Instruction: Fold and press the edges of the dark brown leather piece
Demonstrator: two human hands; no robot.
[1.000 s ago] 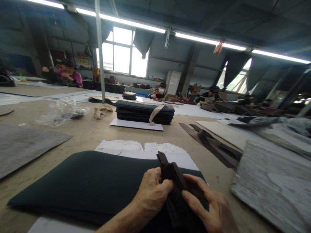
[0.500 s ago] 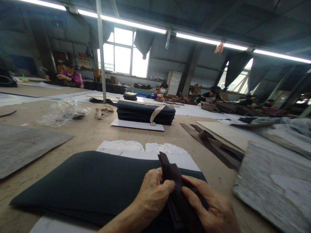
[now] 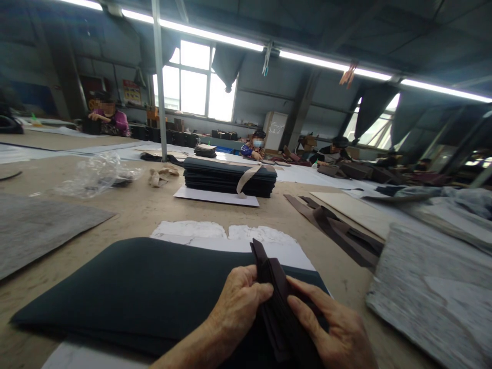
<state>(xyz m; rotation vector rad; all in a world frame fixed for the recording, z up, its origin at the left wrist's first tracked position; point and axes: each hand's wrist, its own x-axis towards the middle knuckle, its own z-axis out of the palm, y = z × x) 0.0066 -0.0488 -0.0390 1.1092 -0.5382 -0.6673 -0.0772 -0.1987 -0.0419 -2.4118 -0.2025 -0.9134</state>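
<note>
My left hand (image 3: 239, 302) and my right hand (image 3: 334, 330) both grip a bundle of dark brown strips (image 3: 277, 302) held on edge over a stack of large dark sheets (image 3: 134, 287). The left thumb presses on the bundle's near side, while the right fingers lie along its other side. The bundle's far tip points away from me. The dark sheets rest on white paper (image 3: 226, 233) on the tan worktable (image 3: 146, 210).
A tied stack of dark sheets (image 3: 229, 177) sits on white card further back. Loose brown strips (image 3: 338, 228) lie right of centre, grey felt boards at far right (image 3: 434, 287) and left (image 3: 34, 225), crumpled plastic (image 3: 96, 174) at left. Other people work at distant tables.
My hands have barely shifted on the bundle; the left fingers moved slightly along its side. The view wobbled a little.
</note>
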